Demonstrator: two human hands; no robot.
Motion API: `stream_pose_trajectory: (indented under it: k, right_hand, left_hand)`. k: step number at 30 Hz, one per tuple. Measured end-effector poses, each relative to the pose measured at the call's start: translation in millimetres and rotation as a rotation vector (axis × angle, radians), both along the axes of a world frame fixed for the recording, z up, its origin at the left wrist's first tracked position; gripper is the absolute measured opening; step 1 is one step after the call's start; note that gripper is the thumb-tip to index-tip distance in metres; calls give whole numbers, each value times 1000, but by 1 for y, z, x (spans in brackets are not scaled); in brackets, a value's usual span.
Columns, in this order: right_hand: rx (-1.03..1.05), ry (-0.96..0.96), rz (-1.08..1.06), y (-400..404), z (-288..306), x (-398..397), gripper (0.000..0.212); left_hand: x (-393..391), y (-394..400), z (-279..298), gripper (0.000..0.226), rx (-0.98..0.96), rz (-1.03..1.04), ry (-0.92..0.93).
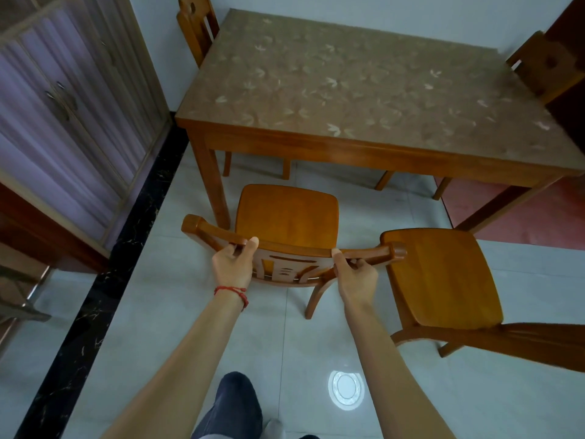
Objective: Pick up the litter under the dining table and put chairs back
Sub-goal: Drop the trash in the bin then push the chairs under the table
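While the curved top rail of the orange-brown wooden chair (286, 217) at the centre of the frame is clamped from both sides, the left hand (232, 264) is curled round the rail left of the middle and the right hand (356, 275) right of it. A red string bracelet (232, 293) is worn on the left wrist. The held chair's seat is pointed at the patterned brown dining table (364, 90) in the upper half, just short of its near edge. A second wooden chair (443, 274) is seen at lower right, turned sideways, touching or just beside the held rail's right end. Pale grey floor tiles (158, 312) lie beneath.
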State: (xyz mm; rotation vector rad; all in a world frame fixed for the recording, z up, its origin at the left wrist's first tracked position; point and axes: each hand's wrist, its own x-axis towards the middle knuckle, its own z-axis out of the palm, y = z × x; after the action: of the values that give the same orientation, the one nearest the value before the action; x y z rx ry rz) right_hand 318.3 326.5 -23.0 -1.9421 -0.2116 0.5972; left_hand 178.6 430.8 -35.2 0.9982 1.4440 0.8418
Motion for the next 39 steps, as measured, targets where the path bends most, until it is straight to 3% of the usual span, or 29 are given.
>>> stream_pose_trajectory:
  k: [22,39]
  right_hand:
    - [-11,14,-40,149,-2,88,26]
    - [4,33,4,245,-4,164,32]
  left_hand:
    - [89,153,-11,30,44,-87,40]
    - [163,251,-9,19,23,-30,-16]
